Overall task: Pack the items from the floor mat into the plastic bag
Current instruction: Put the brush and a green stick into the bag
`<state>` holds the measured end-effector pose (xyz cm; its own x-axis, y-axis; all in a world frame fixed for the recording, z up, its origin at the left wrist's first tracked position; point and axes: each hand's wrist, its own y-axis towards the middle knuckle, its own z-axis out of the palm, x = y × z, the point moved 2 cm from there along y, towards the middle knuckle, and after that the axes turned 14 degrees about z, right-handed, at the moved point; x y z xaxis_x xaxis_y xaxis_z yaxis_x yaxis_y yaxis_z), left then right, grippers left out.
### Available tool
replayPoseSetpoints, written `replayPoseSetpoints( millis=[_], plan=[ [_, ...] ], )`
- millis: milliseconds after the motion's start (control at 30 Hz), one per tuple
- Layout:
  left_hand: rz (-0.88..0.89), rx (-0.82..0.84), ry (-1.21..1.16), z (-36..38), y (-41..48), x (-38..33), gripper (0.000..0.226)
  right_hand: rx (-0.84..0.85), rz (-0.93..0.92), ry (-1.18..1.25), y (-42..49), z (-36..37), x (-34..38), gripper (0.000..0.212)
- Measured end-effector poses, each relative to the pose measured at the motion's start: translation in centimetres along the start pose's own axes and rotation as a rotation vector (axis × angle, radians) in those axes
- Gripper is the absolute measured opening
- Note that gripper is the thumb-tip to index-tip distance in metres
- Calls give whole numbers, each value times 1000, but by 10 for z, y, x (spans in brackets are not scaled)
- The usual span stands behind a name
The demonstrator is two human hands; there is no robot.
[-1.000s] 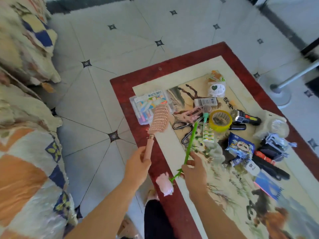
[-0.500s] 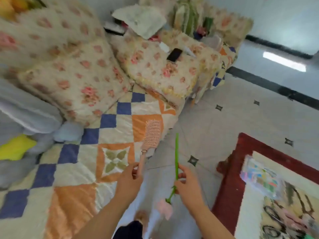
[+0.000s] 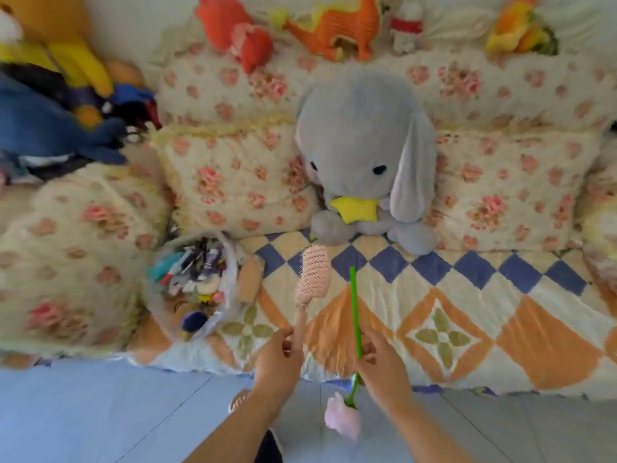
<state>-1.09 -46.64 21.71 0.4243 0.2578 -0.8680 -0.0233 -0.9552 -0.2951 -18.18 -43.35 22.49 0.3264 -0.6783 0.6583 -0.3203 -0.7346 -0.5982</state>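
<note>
My left hand (image 3: 278, 359) grips the handle of a pink hairbrush (image 3: 313, 277), whose head points up and away over the sofa seat. My right hand (image 3: 382, 367) pinches the green stem of an artificial flower (image 3: 355, 315); its pink bloom hangs down below the hand. A clear plastic bag (image 3: 230, 272) lies open on the sofa seat to the left of the brush, holding several small items such as pens and tubes. The floor mat is out of view.
A patchwork quilt (image 3: 444, 335) covers the sofa seat. A grey plush rabbit (image 3: 364, 152) sits against floral cushions (image 3: 233, 182) behind the brush. More plush toys line the sofa back and left corner. Pale floor tiles (image 3: 100, 412) lie below.
The view has swung from the floor mat round to the sofa. Both hands carried the hairbrush and the flower along, and the plastic bag has come into view.
</note>
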Motion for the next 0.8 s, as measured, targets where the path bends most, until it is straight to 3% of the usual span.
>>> replayPoseSetpoints(
  millis=[133, 233, 467, 600, 800],
  plan=[
    [-105, -108, -55, -73, 26, 35, 16, 120, -12, -120, 20, 76, 59, 43],
    [-159, -160, -124, -130, 57, 63, 14, 192, -7, -190, 37, 140, 101, 43],
    [-280, -131, -104, -242, 145, 118, 29, 249, 113, -255, 80, 268, 182, 42],
    [-372, -104, -75, -266, 190, 149, 41, 269, 184, -309, 111, 302, 201, 47],
    [-418, -51, 24, -261, 253, 172, 33, 248, 278, -327, 161, 335, 210, 36]
  ],
)
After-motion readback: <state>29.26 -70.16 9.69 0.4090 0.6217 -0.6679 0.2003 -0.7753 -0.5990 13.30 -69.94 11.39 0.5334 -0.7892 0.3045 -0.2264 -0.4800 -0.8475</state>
